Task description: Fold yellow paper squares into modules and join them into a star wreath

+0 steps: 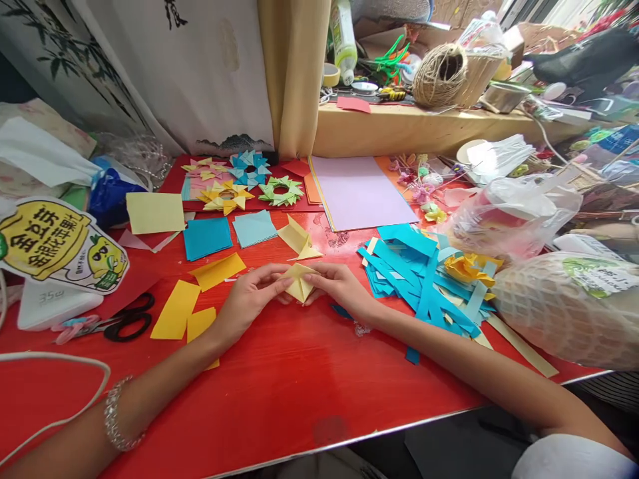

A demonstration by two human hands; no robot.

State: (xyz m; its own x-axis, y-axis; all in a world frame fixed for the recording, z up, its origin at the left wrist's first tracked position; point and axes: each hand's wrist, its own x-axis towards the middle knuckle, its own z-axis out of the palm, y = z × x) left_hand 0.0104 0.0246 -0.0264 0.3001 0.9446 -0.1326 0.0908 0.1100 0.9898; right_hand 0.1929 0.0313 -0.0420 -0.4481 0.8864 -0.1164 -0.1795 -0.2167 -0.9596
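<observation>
Between my two hands is a pale yellow folded paper [300, 285], diamond-shaped with creases running to its centre. My left hand [254, 287] pinches its left side, thumb on top. On the opposite edge my right hand [335, 285] grips it the same way, with some fingers hidden behind the paper. Just beyond lies another pale yellow folded piece [299, 238], partly opened up. Loose orange-yellow paper pieces [176, 310] rest beside my left forearm. Blue paper strips [414, 273] are heaped to the right of my right hand.
Black-handled scissors [128, 323] lie at the left near a white cable [102, 372]. Stacks of blue squares [208, 238] and light blue squares [255, 228], folded paper rings [280, 191] and lilac sheets [359, 193] sit farther back. A netted bundle [564, 313] stands right.
</observation>
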